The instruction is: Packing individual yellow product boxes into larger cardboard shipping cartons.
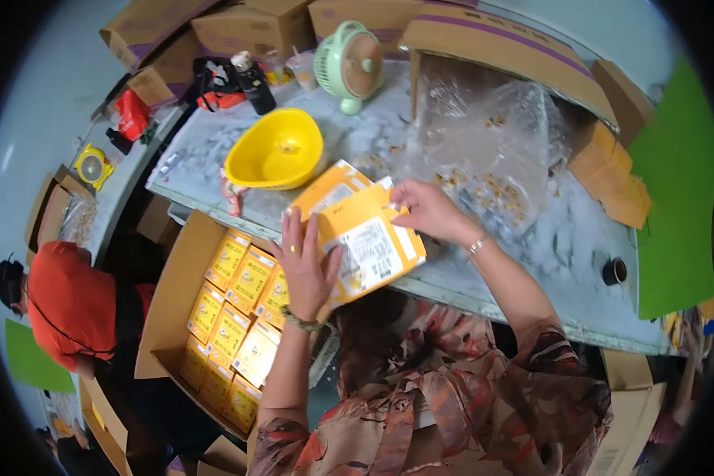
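Both hands hold a flat yellow packet (361, 234) over the near edge of a pale marbled worktop (579, 238): left hand (305, 266) spread flat against it, right hand (428, 208) pinching its top corner. A yellow bowl (276, 149), green fan (349, 63) and clear plastic bag (484, 143) sit behind, with an open carton of yellow boxes (230, 317) below-left.

Packing workshop. Evidence: cardboard cartons (238, 28) stacked along the far edge of a marble-patterned worktop (579, 238); open carton (174, 293) at its near left edge, filled with rows of identical yellow boxes (230, 317); clear plastic bag (484, 143) of small goods.
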`<state>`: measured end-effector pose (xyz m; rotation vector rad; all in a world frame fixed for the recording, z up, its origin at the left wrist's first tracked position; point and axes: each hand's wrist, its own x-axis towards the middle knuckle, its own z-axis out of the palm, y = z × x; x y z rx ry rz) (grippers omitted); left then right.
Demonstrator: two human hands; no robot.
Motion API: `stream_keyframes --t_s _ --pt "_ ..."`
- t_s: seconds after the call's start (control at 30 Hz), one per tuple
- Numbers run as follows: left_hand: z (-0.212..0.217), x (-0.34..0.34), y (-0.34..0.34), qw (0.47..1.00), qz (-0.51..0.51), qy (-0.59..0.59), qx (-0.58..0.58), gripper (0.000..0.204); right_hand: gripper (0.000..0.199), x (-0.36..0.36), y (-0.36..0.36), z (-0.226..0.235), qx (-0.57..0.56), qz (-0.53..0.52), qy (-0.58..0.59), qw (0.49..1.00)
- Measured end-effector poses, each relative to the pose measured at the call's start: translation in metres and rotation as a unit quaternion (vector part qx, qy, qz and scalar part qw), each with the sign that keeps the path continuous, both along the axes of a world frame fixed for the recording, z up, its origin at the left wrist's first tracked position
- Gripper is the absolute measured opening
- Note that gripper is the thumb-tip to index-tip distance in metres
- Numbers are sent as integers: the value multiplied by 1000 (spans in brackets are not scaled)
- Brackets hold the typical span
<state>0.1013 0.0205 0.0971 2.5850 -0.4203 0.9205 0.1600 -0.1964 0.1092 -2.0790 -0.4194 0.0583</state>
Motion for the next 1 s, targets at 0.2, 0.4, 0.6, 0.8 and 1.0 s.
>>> stream_keyframes --t_s 0.2,0.4,0.6,0.8,1.0 --pt "-28 -54 -19 909 -251 296 -151 26 22 -126 -43 -45 167 13 161 973" --pt "-27 -93 -52 905 -286 312 -49 40 23 -200 -70 -86 156 107 352 917" --pt "-24 -90 -61 793 -401 457 44 39 20 -184 -68 -36 -35 121 185 975" --pt "-35 -95 -82 828 -282 370 -315 39 37 -159 -67 -39 21 -316 -269 910" --pt "-64 -110 -92 799 -236 321 -450 49 44 -194 -43 -70 185 -170 37 967"
